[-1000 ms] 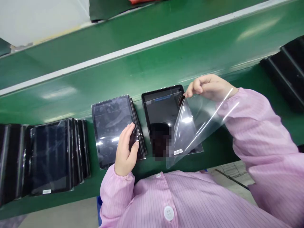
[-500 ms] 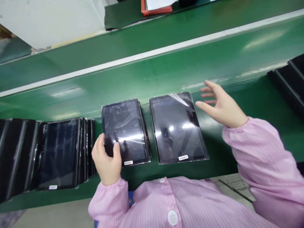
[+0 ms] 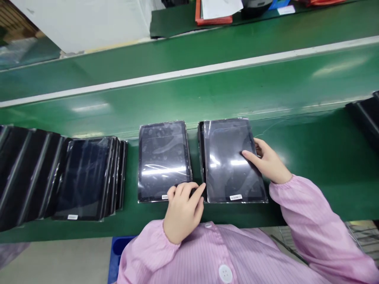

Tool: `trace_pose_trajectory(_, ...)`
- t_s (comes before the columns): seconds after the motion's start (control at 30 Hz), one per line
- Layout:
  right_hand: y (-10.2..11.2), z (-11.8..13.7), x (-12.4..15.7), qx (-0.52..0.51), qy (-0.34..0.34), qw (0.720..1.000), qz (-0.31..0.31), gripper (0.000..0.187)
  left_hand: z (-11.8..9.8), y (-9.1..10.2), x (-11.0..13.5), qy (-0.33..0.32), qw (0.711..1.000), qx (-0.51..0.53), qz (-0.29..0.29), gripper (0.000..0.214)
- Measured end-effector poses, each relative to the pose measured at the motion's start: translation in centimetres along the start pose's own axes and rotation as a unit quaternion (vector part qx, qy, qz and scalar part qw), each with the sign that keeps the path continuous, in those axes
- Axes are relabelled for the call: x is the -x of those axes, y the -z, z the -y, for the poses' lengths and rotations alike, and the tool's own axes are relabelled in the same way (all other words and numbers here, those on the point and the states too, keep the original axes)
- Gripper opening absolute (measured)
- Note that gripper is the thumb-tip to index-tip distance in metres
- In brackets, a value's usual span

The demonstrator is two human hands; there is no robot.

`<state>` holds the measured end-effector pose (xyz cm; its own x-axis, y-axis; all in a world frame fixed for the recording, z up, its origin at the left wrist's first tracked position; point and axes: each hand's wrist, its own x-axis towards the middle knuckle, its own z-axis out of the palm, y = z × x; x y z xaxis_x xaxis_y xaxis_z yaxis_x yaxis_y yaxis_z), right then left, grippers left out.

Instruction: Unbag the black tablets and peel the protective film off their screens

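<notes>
A black glossy tablet point(image 3: 233, 169) in clear film, with a white label at its lower edge, lies on the right. Under it the left edge of another tablet point(image 3: 201, 154) sticks out. My right hand point(image 3: 268, 161) is closed on the top tablet's right edge, thumb over the glass and other fingers partly hidden at the side. My left hand point(image 3: 185, 209) holds nothing; its fingers are loosely bent apart, over the lower right corner of the left tablet stack point(image 3: 164, 150). Its index fingertip is at the lower left edge of the right-hand tablets.
Several overlapping film-wrapped tablets point(image 3: 85, 177) lie in a row at the left of the green bench point(image 3: 308, 157). More dark panels point(image 3: 365, 118) sit at the far right. A raised green ledge point(image 3: 177, 94) runs behind. A red tray point(image 3: 213, 20) with paper is on the upper shelf.
My right hand has come down onto the right tablet's edge. My left hand has moved right, off the left stack's side. The top right tablet is now offset, baring one beneath.
</notes>
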<state>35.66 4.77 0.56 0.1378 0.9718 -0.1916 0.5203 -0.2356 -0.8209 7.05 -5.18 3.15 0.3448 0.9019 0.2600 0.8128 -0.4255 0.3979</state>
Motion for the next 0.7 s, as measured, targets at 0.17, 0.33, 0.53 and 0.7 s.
trace_pose_trajectory(0.17, -0.2, -0.4, 0.0, -0.018, 0.002, 1.000, -0.012, 0.054, -0.4, -1.2, 0.9, -0.108, 0.993, 0.039, -0.005, 0.035)
trace_pose_trajectory(0.33, -0.3, -0.6, 0.0, -0.019, 0.009, 1.000, -0.023, 0.052, -0.6, -1.9, 1.7, -0.122, 0.992, -0.019, -0.010, 0.043)
trace_pose_trajectory(0.53, -0.3, -0.5, 0.1, -0.021, 0.009, 1.000, -0.018, 0.051, -0.6, -1.8, 2.7, -0.096, 0.991, -0.091, -0.012, 0.055)
trace_pose_trajectory(0.7, -0.2, -0.3, 0.1, -0.012, 0.009, 1.000, -0.015, 0.050, -0.6, -1.4, 2.8, -0.046, 0.992, -0.116, -0.031, 0.047)
